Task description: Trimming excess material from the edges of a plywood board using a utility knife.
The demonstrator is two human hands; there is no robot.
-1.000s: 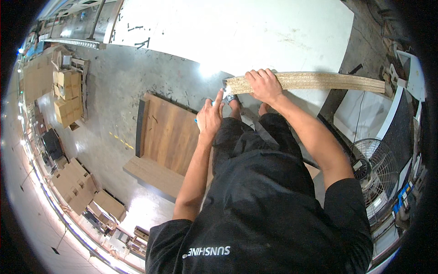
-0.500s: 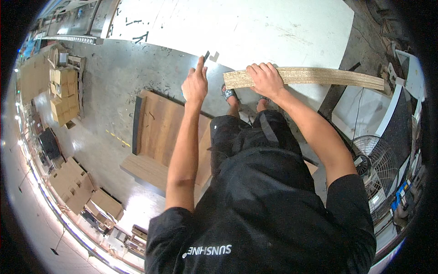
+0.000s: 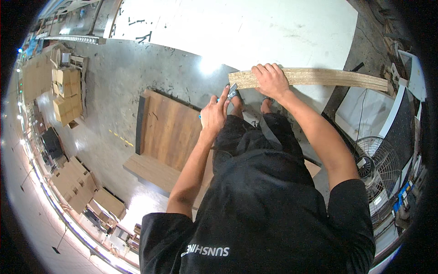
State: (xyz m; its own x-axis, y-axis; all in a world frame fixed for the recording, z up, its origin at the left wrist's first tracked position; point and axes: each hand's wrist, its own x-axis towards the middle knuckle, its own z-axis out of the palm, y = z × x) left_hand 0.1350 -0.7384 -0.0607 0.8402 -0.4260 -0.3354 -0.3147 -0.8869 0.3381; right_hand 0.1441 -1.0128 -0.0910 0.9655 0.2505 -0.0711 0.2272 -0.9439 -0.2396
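My right hand (image 3: 272, 82) is closed over a stack of long, narrow particleboard strips (image 3: 333, 77), near the stack's left end. The strips lie level, their rough edges facing up, and reach far to the right. Closed around what looks like a utility knife (image 3: 233, 90) with bits of blue on its handle, my left hand (image 3: 214, 112) is just below and left of that end. The forefinger stretches along the knife toward its blade. Most of the handle is hidden in the hand, and whether the blade touches the strips I cannot tell.
A large white board (image 3: 255, 32) spans the far side, with dark scraps at its left. Wood-grain panels (image 3: 171, 130) rest at my left. A wire-caged fan (image 3: 376, 164) stands at right. Cardboard boxes (image 3: 67, 93) are stacked far left.
My left hand has moved right and nearer to me, bringing the knife from left of the strips to their left end. My right hand keeps its hold on the strips.
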